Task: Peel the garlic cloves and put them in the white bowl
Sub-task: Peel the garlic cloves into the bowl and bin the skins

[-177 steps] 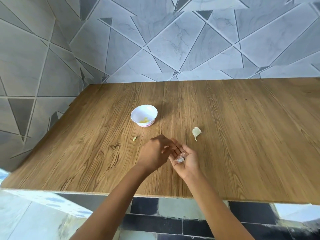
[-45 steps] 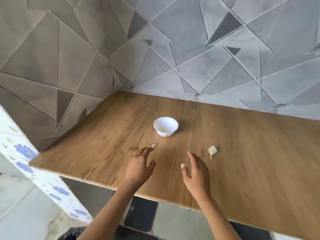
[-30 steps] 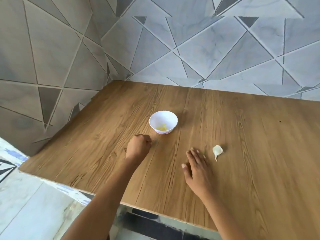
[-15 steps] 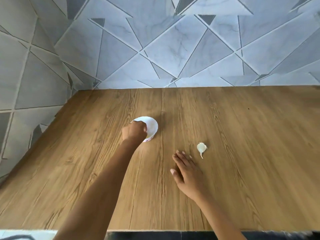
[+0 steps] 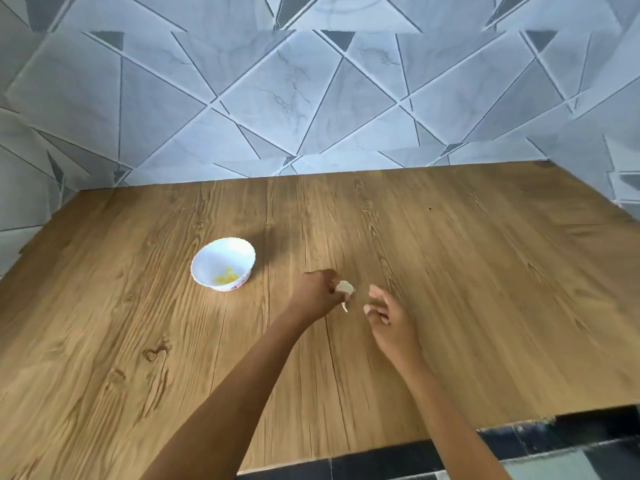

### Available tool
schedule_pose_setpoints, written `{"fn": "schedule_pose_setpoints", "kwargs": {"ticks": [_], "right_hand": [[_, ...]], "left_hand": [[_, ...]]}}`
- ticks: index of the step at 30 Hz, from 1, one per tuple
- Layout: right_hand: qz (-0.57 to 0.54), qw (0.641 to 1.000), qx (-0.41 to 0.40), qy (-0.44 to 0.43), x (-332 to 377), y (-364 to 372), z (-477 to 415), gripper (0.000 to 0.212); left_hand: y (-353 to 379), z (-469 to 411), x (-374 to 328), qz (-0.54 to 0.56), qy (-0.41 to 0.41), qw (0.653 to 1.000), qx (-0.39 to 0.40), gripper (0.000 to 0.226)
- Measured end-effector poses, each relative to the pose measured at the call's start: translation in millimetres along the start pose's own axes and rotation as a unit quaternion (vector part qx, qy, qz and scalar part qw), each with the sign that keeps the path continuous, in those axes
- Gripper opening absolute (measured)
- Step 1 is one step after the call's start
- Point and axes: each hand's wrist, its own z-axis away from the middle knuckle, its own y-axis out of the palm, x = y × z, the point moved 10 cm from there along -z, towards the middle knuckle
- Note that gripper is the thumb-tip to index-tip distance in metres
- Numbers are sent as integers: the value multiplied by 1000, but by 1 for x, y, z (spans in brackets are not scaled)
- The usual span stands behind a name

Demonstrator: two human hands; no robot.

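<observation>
Garlic clove pinched in my left hand, low over the table.
The garlic clove (image 5: 345, 289) sits at the fingertips of my left hand (image 5: 317, 295), which are curled onto it, with its thin tail pointing down. My right hand (image 5: 385, 315) is just beside it, fingers loosely bent and holding nothing. The white bowl (image 5: 216, 259) stands further left on the wooden table (image 5: 450, 289), with yellowish pieces (image 5: 227, 277) inside.

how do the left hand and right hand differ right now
The left hand pinches the garlic clove; the right hand holds nothing. The left hand's fingers are curled tight, the right hand's loosely curled. The left hand lies nearer the white bowl than the right hand. Both are over the wooden table, either side of the clove.
</observation>
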Motion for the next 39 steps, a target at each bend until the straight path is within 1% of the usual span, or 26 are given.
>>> {"fn": "schedule_pose_setpoints", "kwargs": {"ticks": [3,6,7,10,12,15,19,21,24,26,29,31,35,37,39], "right_hand": [[-58,996,24,56,-11,5,-9,37],[-130,986,43,96,-17,11,-14,32],[-158,981,52,104,-16,13,-15,30],[-246,959,74,118,-9,19,-16,22],[-289,947,71,124,-9,20,-18,22],[-331,932,63,136,-12,20,-20,20],[-342,928,98,112,-5,24,-21,15],[-342,928,105,105,-2,26,-21,15],[-329,934,95,97,-2,26,-22,13],[-318,939,94,87,-1,25,-23,15],[-301,945,99,80,-3,27,-25,25],[-293,947,104,84,-4,27,-25,27],[-304,939,119,106,-6,31,-27,15],[-293,943,110,113,-6,31,-29,11],[-254,959,76,105,-6,24,-34,13]], "left_hand": [[8,-3,0,4,-3,1000,-7,25],[8,0,0,55,-8,998,-26,26],[6,2,-3,71,0,997,-36,27],[1,9,-16,98,58,991,-66,22],[-4,11,-21,119,78,987,-76,17],[-10,12,-24,169,71,982,-49,15],[-10,10,-11,283,7,959,-10,13],[-10,8,-8,298,-6,955,-4,13],[-8,9,-9,311,-14,950,18,13],[-5,11,-8,346,-29,937,40,13],[0,13,-3,388,-58,918,62,16],[3,14,1,400,-75,911,65,14],[3,15,7,426,-94,897,66,12],[0,17,10,419,-102,901,50,12],[-10,20,17,401,-116,908,11,5]]}}
